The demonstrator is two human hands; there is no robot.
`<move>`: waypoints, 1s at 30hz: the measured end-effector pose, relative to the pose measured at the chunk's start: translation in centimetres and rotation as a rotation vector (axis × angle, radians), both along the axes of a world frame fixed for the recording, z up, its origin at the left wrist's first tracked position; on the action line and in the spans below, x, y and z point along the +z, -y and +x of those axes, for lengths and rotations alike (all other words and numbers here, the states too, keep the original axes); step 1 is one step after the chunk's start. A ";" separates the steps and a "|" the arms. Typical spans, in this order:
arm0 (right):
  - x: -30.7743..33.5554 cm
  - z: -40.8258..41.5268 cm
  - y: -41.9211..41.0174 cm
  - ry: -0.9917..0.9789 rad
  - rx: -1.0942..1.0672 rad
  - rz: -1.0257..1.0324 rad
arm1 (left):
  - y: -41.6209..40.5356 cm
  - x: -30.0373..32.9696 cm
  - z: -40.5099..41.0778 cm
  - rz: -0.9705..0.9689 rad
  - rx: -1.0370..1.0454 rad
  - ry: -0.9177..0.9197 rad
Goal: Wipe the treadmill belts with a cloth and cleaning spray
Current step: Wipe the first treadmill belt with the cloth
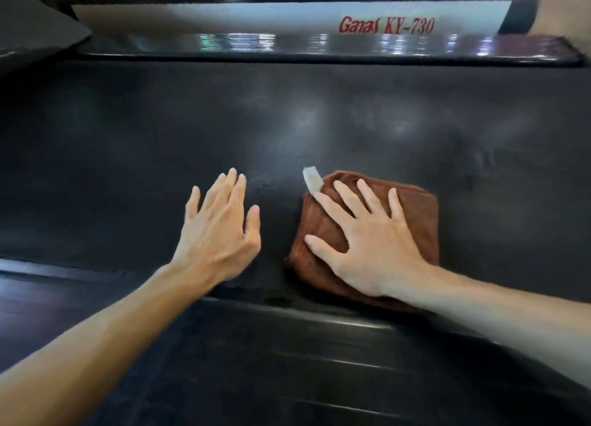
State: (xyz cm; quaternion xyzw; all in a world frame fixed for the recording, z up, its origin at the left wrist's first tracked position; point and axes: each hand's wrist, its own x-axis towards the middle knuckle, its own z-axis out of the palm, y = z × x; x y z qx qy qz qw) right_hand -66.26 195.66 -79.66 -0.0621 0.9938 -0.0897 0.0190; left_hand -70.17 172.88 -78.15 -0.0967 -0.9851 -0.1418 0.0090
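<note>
**One cloth, two hands on a treadmill belt**

Two hands and one cloth are counted on one dark treadmill belt (319, 112). The right hand (367, 234) is laid flat on the folded brown cloth (419, 221), fingers straight and spread, pressing it against the belt; nothing is gripped. A single pale tag (311, 178) sticks out from the cloth's far left corner. The left hand (217, 230) is held open just beside the cloth, fingers straight and together, palm down at the belt; whether it touches cannot be told.

The cloth lies near the belt's near edge, which is bordered by a glossy black side rail (287, 355). Wide bare belt is left to the left, the right and beyond the hands. At the far edge, a second black rail (319, 47) is seen, then a white panel (256, 13) lettered "Ganas KY-730" in red. Light patches are reflected on the matte belt.
</note>
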 end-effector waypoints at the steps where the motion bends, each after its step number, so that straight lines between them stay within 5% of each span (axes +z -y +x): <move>1: 0.1 0.3 -2.0 0.003 -0.029 0.011 | -1.5 -0.2 -0.1 0.012 -0.040 0.008; 8: -0.2 -3.1 -9.6 0.016 -0.230 0.029 | -9.5 -2.0 -1.6 0.008 -0.227 0.000; 15: -0.1 2.6 -11.2 0.011 -0.010 0.011 | -9.9 -3.2 -1.7 0.032 -0.265 -0.050; 20: 0.4 -0.5 -11.3 0.037 -0.167 0.021 | -9.9 -3.5 -1.7 0.030 -0.261 -0.055; 26: 0.1 4.4 -9.9 -0.007 0.035 0.022 | -9.7 -3.1 -1.6 0.003 -0.273 -0.047; 30: 0.2 2.4 -13.0 0.021 -0.098 0.007 | -10.0 -3.4 -1.4 0.006 -0.255 -0.056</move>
